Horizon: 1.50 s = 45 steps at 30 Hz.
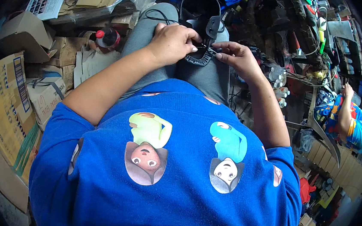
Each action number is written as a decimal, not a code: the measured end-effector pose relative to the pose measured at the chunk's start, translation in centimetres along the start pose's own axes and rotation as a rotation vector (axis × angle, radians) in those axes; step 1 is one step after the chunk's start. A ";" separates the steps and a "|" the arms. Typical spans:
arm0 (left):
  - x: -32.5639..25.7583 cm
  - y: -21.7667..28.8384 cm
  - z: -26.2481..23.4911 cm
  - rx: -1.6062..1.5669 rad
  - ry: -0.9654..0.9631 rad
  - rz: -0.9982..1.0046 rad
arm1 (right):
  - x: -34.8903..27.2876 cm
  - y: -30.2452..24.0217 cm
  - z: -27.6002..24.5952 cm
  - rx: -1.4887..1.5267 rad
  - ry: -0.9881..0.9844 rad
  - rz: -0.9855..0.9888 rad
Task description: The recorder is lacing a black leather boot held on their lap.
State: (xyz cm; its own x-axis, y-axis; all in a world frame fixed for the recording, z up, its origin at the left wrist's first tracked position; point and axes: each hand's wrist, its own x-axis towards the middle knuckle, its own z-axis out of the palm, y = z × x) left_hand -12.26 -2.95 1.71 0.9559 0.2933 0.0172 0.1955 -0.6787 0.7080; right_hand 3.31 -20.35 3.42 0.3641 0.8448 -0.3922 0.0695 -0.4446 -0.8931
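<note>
On my grey-clad thighs rests a black sandal-like piece [201, 7], with a wide loop strap at its far end. Its curved near rim carries a row of ridges or stitches. Over its opening, my left hand [173, 43] is closed in a pinch; what lies between thumb and finger is too small to make out. From the other side my right hand [239, 61] pinches a thin pale strand or needle-like thing [212, 51] at the rim. A loose black cord [157, 17] curls over my left thigh near the left hand.
Cardboard boxes [24, 34] and a bottle with a red cap [107, 38] stand at my left. To the right are small white bottles [278, 80], a cluttered rack of tools [300, 28] and a curved blade-like strip [323, 136]. Another person [344, 116] in bright clothing sits at far right.
</note>
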 end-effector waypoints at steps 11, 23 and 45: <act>2.0 0.7 0.3 -0.046 -0.158 -0.088 | 1.7 -1.6 0.5 -0.274 0.025 0.052; 1.3 1.0 -0.7 0.058 -0.108 0.116 | 0.1 1.2 -1.5 -0.021 0.031 0.004; 1.1 0.2 0.0 0.268 -0.160 0.244 | 0.8 -4.4 0.3 -1.509 -0.036 -0.509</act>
State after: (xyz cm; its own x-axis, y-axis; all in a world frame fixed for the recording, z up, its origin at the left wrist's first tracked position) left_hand -11.19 -2.80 1.87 0.9993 0.0074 0.0373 -0.0117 -0.8733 0.4870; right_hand 3.02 -17.67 6.99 -0.0032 0.9874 -0.1585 0.9955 0.0182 0.0930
